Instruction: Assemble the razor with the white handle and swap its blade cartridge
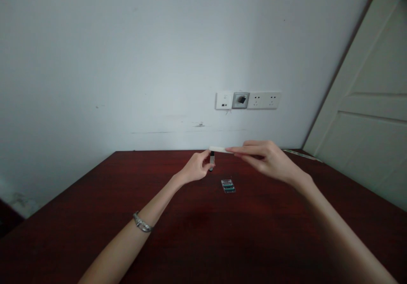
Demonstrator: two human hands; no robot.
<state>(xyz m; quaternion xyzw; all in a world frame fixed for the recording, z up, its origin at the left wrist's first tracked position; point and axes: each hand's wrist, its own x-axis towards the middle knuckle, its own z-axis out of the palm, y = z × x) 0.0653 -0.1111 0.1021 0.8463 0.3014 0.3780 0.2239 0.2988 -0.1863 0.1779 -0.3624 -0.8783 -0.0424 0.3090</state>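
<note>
My left hand (pixel 197 167) is raised over the table, its thumb and forefinger about a small grey stick with a black upper part (pixel 212 161). The stick looks pinched upright there; its exact kind is too small to make out. A thin white flat piece (pixel 220 149) is seen nearly edge-on between the hands. My right hand (pixel 269 159) grips its right end between straight fingers and thumb, while the left end meets my left fingertips. Below them, a small clear flat pack with dark green bands (pixel 228 186) lies on the dark red table (pixel 197 241).
Behind the table stands a pale wall (pixel 159 63) with a row of sockets (pixel 263 100) and a round grey fitting (pixel 241 100). A patterned strip (pixel 302 154) lies along the back right edge. A white panelled door (pixel 365 106) is at the right.
</note>
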